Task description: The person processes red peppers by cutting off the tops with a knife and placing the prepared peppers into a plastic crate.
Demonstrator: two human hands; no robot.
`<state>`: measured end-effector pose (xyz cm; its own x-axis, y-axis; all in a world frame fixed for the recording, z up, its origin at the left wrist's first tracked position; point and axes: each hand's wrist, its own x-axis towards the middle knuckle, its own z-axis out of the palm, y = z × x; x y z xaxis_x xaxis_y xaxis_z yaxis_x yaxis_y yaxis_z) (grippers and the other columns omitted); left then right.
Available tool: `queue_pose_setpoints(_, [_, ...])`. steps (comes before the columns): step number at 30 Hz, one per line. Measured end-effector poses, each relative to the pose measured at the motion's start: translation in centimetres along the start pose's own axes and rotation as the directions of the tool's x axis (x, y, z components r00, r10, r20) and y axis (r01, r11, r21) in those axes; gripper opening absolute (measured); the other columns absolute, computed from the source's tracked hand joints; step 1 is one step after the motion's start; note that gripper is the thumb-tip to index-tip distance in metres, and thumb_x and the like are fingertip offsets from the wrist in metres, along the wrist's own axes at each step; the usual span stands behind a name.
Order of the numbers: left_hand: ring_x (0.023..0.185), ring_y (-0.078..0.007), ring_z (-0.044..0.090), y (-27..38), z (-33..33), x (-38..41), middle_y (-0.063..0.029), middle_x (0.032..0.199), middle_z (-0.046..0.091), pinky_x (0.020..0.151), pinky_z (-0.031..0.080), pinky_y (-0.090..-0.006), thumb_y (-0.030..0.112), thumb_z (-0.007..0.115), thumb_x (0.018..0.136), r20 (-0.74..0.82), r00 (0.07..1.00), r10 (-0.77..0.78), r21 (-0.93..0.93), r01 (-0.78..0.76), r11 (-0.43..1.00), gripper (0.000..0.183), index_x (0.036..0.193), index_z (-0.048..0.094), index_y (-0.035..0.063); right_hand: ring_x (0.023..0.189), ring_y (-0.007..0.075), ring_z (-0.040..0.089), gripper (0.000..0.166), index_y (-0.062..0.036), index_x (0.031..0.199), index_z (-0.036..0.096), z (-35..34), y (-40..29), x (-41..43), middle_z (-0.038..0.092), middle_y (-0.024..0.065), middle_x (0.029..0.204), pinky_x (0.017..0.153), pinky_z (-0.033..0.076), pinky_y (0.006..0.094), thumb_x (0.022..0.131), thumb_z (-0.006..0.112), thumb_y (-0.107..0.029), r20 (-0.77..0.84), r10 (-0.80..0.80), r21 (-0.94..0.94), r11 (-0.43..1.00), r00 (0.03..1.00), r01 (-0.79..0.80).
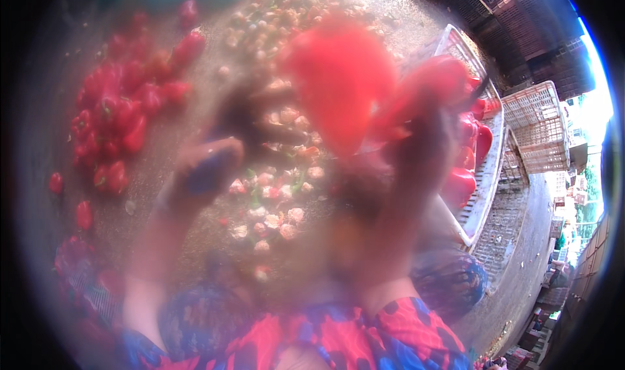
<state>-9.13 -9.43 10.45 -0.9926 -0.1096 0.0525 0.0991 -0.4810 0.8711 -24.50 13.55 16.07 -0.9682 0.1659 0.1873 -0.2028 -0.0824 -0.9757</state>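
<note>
Much of the middle is blurred. My right hand (422, 143) grips a red bell pepper (429, 84) beside the white plastic crate. A large red pepper piece (344, 79) sits between my hands, touching or overlapping the held pepper; I cannot tell what supports it. My left hand (244, 121) looks dark, perhaps gloved, with a blue patch (212, 172) near its thumb. Its fingers are apart, pointing towards the red piece, with a gap between. Below lie several cut pepper cores (273, 221) with pale seeds. Behind my right wrist, red peppers (459, 187) fill part of the white crate (481, 211).
A heap of whole red peppers (119, 106) lies on the ground to the left. More cores (273, 23) are scattered ahead. Further right stand an upright pale crate (537, 125) and stacked dark crates (532, 23). My patterned knee (449, 282) is beside the white crate.
</note>
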Motion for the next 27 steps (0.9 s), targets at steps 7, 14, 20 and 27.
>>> queue_pose_setpoints(7, [0.103,-0.0319,0.066,-0.4,2.8,1.4,-0.0199,0.121,0.062,0.089,0.055,-0.0471,0.020,0.062,0.091,0.103,0.971,-0.214,0.085,0.206,0.975,0.052,0.136,0.046,0.0011,0.075,0.0150,0.068,0.024,-0.0004,0.106,0.069,-6.7,-7.2,7.8,0.070,0.0103,0.097,0.052,0.053,0.0212,0.082,0.074,-0.005,-0.260,-0.704,-0.450,0.694,0.661,0.562])
queue_pose_setpoints(14, [0.097,-0.0322,0.067,-0.8,4.1,-1.8,-0.0235,0.115,0.062,0.081,0.060,-0.0450,0.029,0.066,0.091,-0.002,0.945,-0.326,0.302,0.312,0.901,0.057,0.133,0.047,-0.0045,0.058,0.0102,0.060,0.019,-0.0095,0.109,0.069,-2.2,-3.7,4.6,0.073,0.0073,0.084,0.053,0.047,0.0272,0.092,0.062,-0.012,0.229,-0.275,-0.412,0.842,0.934,0.349])
queue_pose_setpoints(20, [0.095,-0.0289,0.068,-2.0,4.9,-2.6,-0.0210,0.113,0.064,0.080,0.060,-0.0400,0.031,0.069,0.088,0.001,0.910,-0.414,0.264,0.399,0.878,0.055,0.126,0.054,-0.0064,0.074,0.0252,0.068,0.021,-0.0094,0.102,0.068,-5.9,-0.7,19.5,0.069,0.0109,0.074,0.073,0.053,0.0410,0.091,0.062,-0.027,0.356,0.114,-0.618,0.773,0.928,0.143])
queue_pose_setpoints(27, [0.094,-0.0332,0.069,-7.0,-3.8,-2.9,-0.0215,0.113,0.064,0.077,0.061,-0.0441,0.019,0.065,0.090,-0.174,0.852,-0.494,0.095,0.514,0.853,0.048,0.130,0.050,-0.0029,0.122,0.0279,0.056,0.062,-0.0096,0.123,0.063,-16.0,6.6,15.3,0.052,0.0127,0.141,0.105,0.043,0.0412,0.072,0.082,-0.038,0.709,-0.267,-0.673,0.019,0.653,0.739])
